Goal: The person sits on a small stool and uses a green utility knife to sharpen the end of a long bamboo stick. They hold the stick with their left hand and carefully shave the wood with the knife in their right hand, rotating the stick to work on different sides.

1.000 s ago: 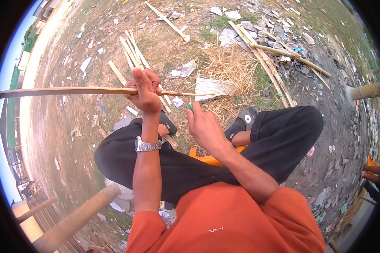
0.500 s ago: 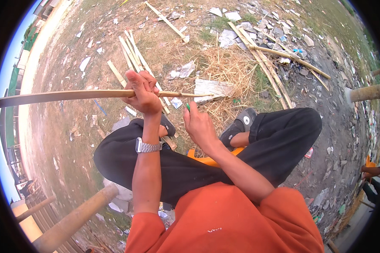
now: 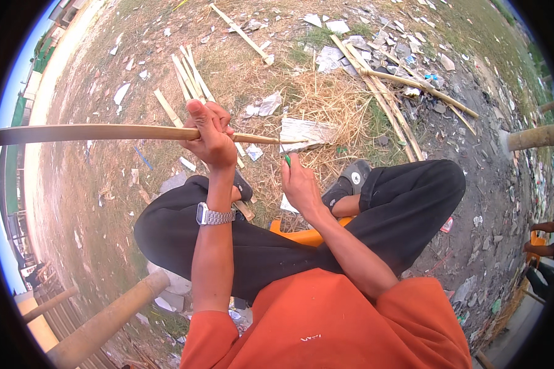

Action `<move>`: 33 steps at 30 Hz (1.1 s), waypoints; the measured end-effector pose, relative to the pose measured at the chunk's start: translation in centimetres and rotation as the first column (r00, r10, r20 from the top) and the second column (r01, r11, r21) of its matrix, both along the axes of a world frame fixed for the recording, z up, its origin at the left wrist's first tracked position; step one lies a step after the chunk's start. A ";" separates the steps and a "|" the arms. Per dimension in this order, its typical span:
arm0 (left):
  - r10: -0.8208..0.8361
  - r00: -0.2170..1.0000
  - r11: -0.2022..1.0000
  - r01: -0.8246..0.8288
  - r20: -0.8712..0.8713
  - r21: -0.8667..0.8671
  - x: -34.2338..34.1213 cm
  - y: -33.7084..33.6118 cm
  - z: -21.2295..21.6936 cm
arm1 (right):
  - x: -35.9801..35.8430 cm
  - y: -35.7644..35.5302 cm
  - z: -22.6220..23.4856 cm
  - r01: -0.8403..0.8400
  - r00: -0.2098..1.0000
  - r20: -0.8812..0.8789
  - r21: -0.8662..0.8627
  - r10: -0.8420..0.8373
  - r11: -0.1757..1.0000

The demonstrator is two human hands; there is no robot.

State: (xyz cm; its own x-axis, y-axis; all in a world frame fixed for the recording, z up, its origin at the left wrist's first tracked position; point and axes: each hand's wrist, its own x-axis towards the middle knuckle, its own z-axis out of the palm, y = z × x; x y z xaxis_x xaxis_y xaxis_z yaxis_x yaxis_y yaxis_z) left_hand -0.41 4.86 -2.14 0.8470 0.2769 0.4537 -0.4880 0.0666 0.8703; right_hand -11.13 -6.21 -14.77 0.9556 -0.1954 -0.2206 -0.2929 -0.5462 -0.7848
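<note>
My left hand (image 3: 210, 136), with a metal wristwatch (image 3: 215, 214) on its wrist, is closed round a long bamboo strip (image 3: 104, 133). The strip runs level from the far left across my lap, and its narrow tip ends right of centre. Closed round the green handle of a thin-bladed knife (image 3: 287, 160) is my right hand (image 3: 303, 189), below the strip's tip. The blade stands upright beside the narrow end; whether it touches cannot be made out. Behind the tip lies a whitish flat board (image 3: 311, 131) on the ground.
Pale shavings (image 3: 348, 104) surround the board. Split bamboo strips (image 3: 191, 77) lie beyond my left hand, and bamboo poles (image 3: 425, 88) lie at the far right. Thick bamboo poles (image 3: 114, 317) flank me. Under me is an orange seat (image 3: 298, 235). Another person's hand (image 3: 540, 249) shows at the right edge.
My right hand with the knife has moved slightly right and down along the strip's narrow end. The left hand keeps its hold, and the strip's far end has risen a little.
</note>
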 end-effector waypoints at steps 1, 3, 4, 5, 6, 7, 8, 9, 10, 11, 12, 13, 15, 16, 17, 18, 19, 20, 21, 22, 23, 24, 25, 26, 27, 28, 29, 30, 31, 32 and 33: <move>0.004 1.000 1.000 -0.004 0.000 0.004 0.1 -0.4 0.0 | 0.1 0.0 -1.7 0.023 0.999 -0.044 -0.031 -0.024 0.999; 0.029 0.999 0.999 -0.030 -0.035 -0.022 0.3 -0.5 0.1 | -0.4 -0.8 -5.3 0.062 0.977 -0.193 -0.162 -0.093 0.985; 0.025 0.999 0.999 -0.025 -0.027 -0.024 0.6 -0.6 0.2 | -0.7 -2.0 -7.0 0.060 0.976 -0.197 -0.166 -0.093 0.984; 0.024 0.999 0.999 -0.025 -0.026 -0.024 0.6 -0.5 0.2 | -1.4 -3.1 -8.6 0.053 0.974 -0.207 -0.169 -0.088 0.984; 0.028 0.999 0.999 -0.028 -0.028 -0.020 0.7 -0.3 0.2 | -1.7 -3.5 -9.4 0.042 0.972 -0.222 -0.169 -0.080 0.985; 0.034 0.999 0.999 -0.034 -0.026 0.002 0.7 0.1 -0.1 | -1.3 -3.0 -7.4 0.069 0.966 -0.232 -0.189 -0.113 0.980; 0.066 0.997 0.998 -0.066 -0.030 0.010 0.7 0.1 -0.2 | -0.7 -2.5 -5.2 0.082 0.982 -0.159 -0.101 -0.097 0.991; 0.093 0.995 0.996 -0.093 -0.035 0.016 0.6 -0.2 0.1 | -0.3 -2.1 -3.0 0.092 0.992 -0.087 -0.014 -0.093 0.996; 0.117 0.993 0.993 -0.117 -0.025 0.023 0.9 -0.4 0.6 | 0.5 -1.7 -1.4 0.099 0.995 0.001 0.078 -0.099 0.992; 0.113 0.993 0.994 -0.113 -0.027 0.000 1.0 -0.4 0.6 | 1.0 -1.4 -0.5 0.094 0.995 0.025 0.132 -0.098 0.987; 0.102 0.994 0.994 -0.103 -0.034 -0.026 1.1 -0.3 0.5 | 1.2 -1.0 0.0 0.094 0.994 0.042 0.187 -0.103 0.978; 0.091 0.995 0.994 -0.093 -0.040 -0.051 1.2 -0.2 0.5 | 1.3 -0.7 0.6 0.092 0.992 0.059 0.242 -0.110 0.966; 0.006 1.000 0.993 -0.006 -0.005 -0.119 1.3 0.1 0.2 | 0.9 -0.1 2.9 0.054 0.994 0.076 0.330 -0.083 0.942; -0.064 0.997 0.986 0.069 0.040 -0.155 1.3 0.4 0.0 | 0.6 0.2 4.1 0.029 0.994 0.086 0.375 -0.066 0.927; -0.132 0.987 0.971 0.146 0.087 -0.187 1.3 0.6 -0.3 | 0.4 0.3 5.0 0.010 0.997 0.062 0.379 -0.037 0.925; -0.208 0.969 0.948 0.233 0.135 -0.217 1.3 0.6 -0.4 | 0.2 0.3 5.1 0.012 0.997 0.062 0.382 -0.039 0.924; -0.244 0.966 0.963 0.251 0.083 -0.100 1.1 1.1 -0.3 | 0.0 0.3 5.2 0.014 0.997 0.062 0.386 -0.042 0.922; -0.217 0.973 0.973 0.222 0.076 -0.065 0.9 1.0 -0.3 | -0.1 0.3 5.3 0.016 0.997 0.063 0.390 -0.044 0.921; -0.190 0.979 0.981 0.193 0.071 -0.033 0.7 0.6 -0.2 | -0.3 0.1 5.6 0.013 0.997 0.066 0.388 -0.042 0.921; -0.163 0.984 0.987 0.163 0.068 0.000 0.7 0.3 0.0 | -0.4 -0.1 6.0 0.010 0.997 0.069 0.387 -0.039 0.922; -0.148 0.979 0.989 0.149 0.137 0.005 0.8 0.1 0.0 | -0.5 -0.2 6.5 0.006 0.997 0.072 0.385 -0.037 0.923; -0.096 0.982 0.990 0.078 0.160 0.114 0.8 0.0 -0.1 | -0.6 -0.4 6.8 -0.004 0.994 0.103 0.397 -0.040 0.918; -0.046 0.981 0.976 0.004 0.190 0.219 0.7 0.3 -0.2 | -0.7 -0.4 7.2 -0.015 0.990 0.134 0.409 -0.044 0.912; 0.000 0.975 0.945 -0.073 0.224 0.318 0.6 0.6 -0.2 | -0.7 -0.6 7.5 -0.026 0.985 0.165 0.420 -0.048 0.907; 0.066 0.960 0.912 -0.169 0.271 0.374 0.6 1.0 0.0 | -0.7 -0.6 8.0 -0.021 0.988 0.150 0.407 -0.044 0.913; 0.093 0.955 0.899 -0.201 0.280 0.390 0.4 0.9 0.0 | -0.6 -0.7 8.5 -0.016 0.990 0.134 0.393 -0.040 0.919; 0.118 0.950 0.884 -0.234 0.290 0.406 0.3 0.8 0.2 | -0.6 -0.8 9.0 -0.011 0.992 0.118 0.380 -0.037 0.925; 0.143 0.944 0.867 -0.265 0.299 0.421 0.2 0.7 0.3 | -0.5 -0.7 9.4 -0.022 0.985 0.166 0.353 -0.040 0.935; 0.133 0.948 0.877 -0.249 0.289 0.411 0.1 0.7 0.3 | -0.4 -0.5 9.8 -0.032 0.976 0.214 0.325 -0.041 0.945; 0.123 0.952 0.886 -0.232 0.279 0.401 0.1 0.7 0.3 | -0.3 -0.3 10.0 -0.040 0.965 0.261 0.297 -0.040 0.954; 0.113 0.956 0.895 -0.215 0.269 0.390 0.1 0.6 0.2 | -0.1 -0.1 9.9 -0.032 0.965 0.257 0.282 -0.043 0.959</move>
